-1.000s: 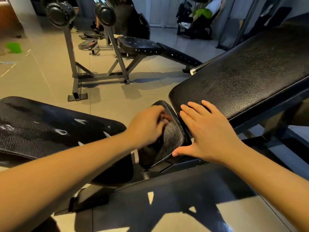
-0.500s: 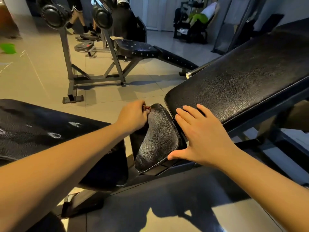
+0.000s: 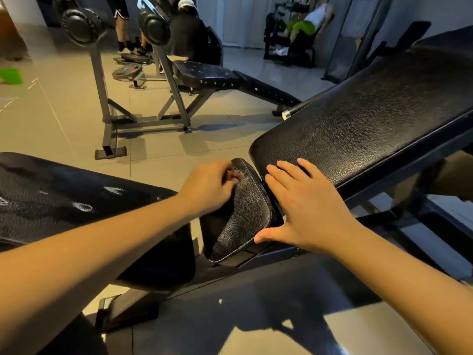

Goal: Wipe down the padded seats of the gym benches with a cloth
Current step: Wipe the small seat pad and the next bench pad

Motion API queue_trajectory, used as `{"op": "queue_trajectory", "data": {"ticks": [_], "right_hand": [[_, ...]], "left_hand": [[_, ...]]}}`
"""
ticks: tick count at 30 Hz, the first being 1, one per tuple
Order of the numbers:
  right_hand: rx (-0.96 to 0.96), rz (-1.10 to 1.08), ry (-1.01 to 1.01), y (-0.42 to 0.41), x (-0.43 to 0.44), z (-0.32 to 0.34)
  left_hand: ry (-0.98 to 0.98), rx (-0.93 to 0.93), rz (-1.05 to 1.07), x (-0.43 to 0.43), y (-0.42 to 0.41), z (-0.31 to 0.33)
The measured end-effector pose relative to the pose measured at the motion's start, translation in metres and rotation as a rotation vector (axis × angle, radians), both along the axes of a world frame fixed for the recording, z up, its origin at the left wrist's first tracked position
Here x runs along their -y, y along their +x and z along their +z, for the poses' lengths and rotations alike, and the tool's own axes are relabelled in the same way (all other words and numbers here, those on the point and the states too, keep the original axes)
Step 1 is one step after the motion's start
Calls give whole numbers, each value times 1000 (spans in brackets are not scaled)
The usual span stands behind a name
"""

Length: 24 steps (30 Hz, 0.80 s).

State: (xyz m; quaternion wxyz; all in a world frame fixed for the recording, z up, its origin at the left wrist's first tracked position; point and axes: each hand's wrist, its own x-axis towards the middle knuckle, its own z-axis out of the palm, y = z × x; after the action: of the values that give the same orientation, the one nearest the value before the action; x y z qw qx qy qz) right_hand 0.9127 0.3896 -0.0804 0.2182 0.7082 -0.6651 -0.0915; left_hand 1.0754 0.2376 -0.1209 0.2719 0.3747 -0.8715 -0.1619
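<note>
A small black padded seat (image 3: 245,213) sits tilted in the middle of the view, between two larger pads. My left hand (image 3: 207,185) is curled at the seat's upper left edge and grips a small reddish cloth (image 3: 232,176), mostly hidden in the fingers. My right hand (image 3: 304,208) lies flat with straight fingers on the lower end of the inclined back pad (image 3: 371,124), its thumb beside the seat's right edge. Another black bench pad (image 3: 64,201), with wet streaks, lies to the left under my left forearm.
A third bench (image 3: 210,75) on a grey steel frame stands farther back on the tiled floor, with roller pads (image 3: 82,26) on its uprights. Weight plates (image 3: 128,71) lie behind it. People and a machine (image 3: 294,34) are at the back.
My left hand has slid from the middle of the small seat up to its upper left edge. My right hand has stayed on the back pad.
</note>
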Motion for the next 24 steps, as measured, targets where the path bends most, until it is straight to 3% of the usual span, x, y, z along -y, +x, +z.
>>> {"op": "queue_trajectory", "data": {"ticks": [2,4,6,9,11,15,17,22,24], "right_hand": [[-10,2,-6,0,0,-1],[-11,3,-8,-1,0,-1],[-7,10,-9,-1,1,-1],[-1,17,-8,-2,0,-1],[2,22,-10,-2,0,0],[-11,16,-15,-1,-2,1],[-7,20,-14,-2,-2,1],[1,17,4,-1,-2,1],[-1,9,7,-1,-2,1]], "left_hand": [[-36,-46,-223,-30,2,5],[-75,-79,-308,-37,4,1],[-63,-76,-200,-22,6,-9],[74,-50,141,7,8,-19],[88,-50,172,-3,8,-18],[-30,-159,-226,-65,12,-8],[-36,-162,-310,-63,18,-14],[192,-88,186,-14,24,-31],[169,-118,110,-40,20,-27]]}}
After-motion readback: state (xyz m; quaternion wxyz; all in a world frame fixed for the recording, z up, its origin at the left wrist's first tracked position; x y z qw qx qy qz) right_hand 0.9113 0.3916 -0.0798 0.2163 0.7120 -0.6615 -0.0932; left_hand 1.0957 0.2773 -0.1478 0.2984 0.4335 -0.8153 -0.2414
